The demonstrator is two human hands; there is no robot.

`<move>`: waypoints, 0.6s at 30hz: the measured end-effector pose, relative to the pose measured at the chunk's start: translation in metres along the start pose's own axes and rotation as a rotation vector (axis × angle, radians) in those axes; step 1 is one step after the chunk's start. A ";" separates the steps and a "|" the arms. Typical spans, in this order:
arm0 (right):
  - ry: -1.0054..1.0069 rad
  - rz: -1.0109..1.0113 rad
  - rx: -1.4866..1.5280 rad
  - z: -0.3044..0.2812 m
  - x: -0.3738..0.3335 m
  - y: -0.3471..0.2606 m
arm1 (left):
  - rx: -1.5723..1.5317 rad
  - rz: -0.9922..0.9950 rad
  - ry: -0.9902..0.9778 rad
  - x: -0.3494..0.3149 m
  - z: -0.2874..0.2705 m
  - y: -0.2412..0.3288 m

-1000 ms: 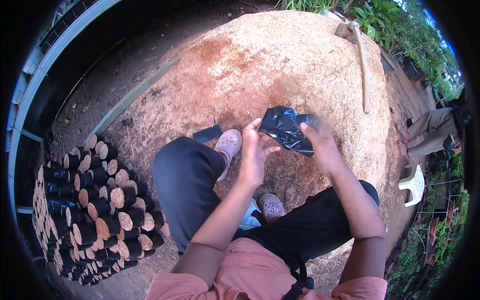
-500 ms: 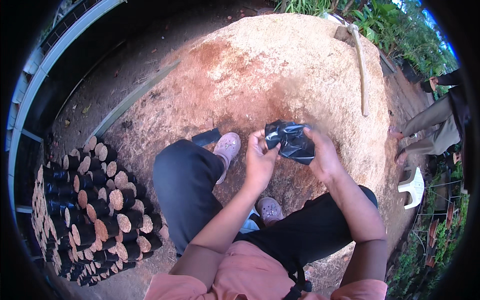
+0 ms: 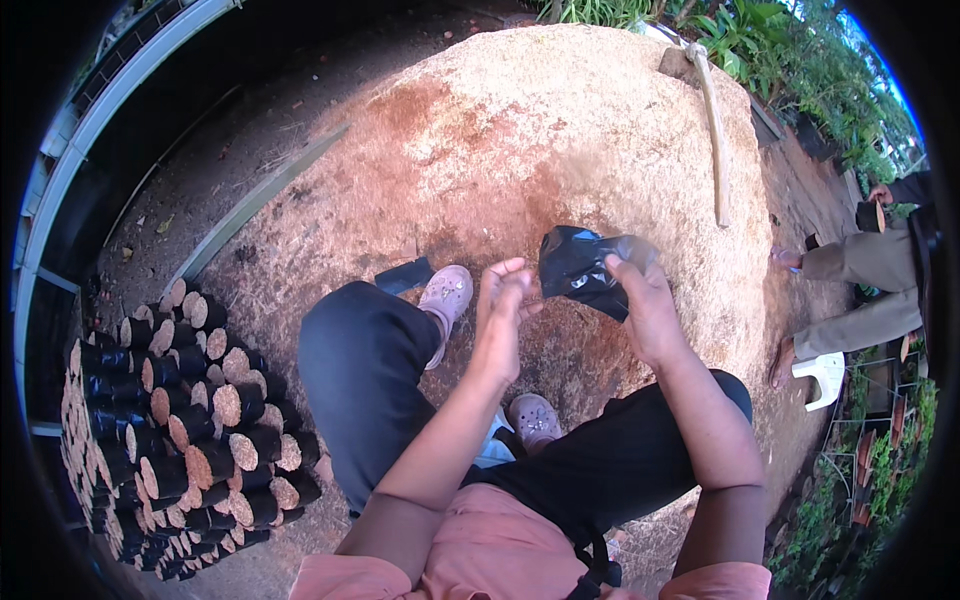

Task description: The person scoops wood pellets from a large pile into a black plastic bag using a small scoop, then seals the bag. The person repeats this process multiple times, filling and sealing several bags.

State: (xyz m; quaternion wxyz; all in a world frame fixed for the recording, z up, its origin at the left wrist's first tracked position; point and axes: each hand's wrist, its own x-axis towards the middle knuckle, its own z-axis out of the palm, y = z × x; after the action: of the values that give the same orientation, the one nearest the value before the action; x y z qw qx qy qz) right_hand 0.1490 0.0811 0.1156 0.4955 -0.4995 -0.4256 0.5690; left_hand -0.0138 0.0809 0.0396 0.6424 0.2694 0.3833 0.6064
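A crumpled, shiny black plastic bag (image 3: 582, 268) is in my right hand (image 3: 650, 312), pinched at its right side with the thumb on top. Whether anything is inside it cannot be seen. My left hand (image 3: 503, 310) is just left of the bag, apart from it, with bent, slightly parted fingers and nothing visible in them. Below both hands lies a broad heap of pale, sandy brown loose material (image 3: 600, 130), darker and redder close to me. A flat black piece of plastic (image 3: 404, 276) rests on the ground beside my left shoe (image 3: 446, 290).
Black bags filled with brown material (image 3: 200, 430) are stacked at left. A wooden plank (image 3: 265, 200) edges the heap. A long-handled hoe (image 3: 716, 140) lies at the far right. Another person (image 3: 870, 275) stands at right, by a white plastic stool (image 3: 822, 380).
My left hand has let go of the bag and moved slightly left. The bag has tilted in my right hand. At the right, the other person has shifted their legs.
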 end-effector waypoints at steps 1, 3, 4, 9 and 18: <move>-0.016 -0.004 -0.043 0.001 -0.002 0.000 | 0.031 -0.079 -0.049 0.002 -0.004 0.005; -0.070 -0.027 -0.122 0.005 -0.005 0.001 | 0.080 -0.221 -0.145 0.005 -0.012 0.013; -0.077 -0.003 -0.158 0.007 -0.006 0.001 | 0.054 -0.289 -0.177 0.005 -0.013 0.014; -0.097 0.000 -0.248 0.007 -0.007 0.004 | 0.047 -0.224 -0.102 0.006 -0.012 0.008; -0.009 0.064 -0.017 0.000 0.000 0.019 | -0.063 -0.333 -0.052 0.007 -0.011 0.011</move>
State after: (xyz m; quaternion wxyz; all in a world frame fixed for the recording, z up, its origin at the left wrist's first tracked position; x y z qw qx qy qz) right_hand 0.1466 0.0787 0.0970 0.4711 -0.5145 -0.4164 0.5831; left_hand -0.0293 0.0877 0.0414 0.7518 0.1973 0.3868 0.4962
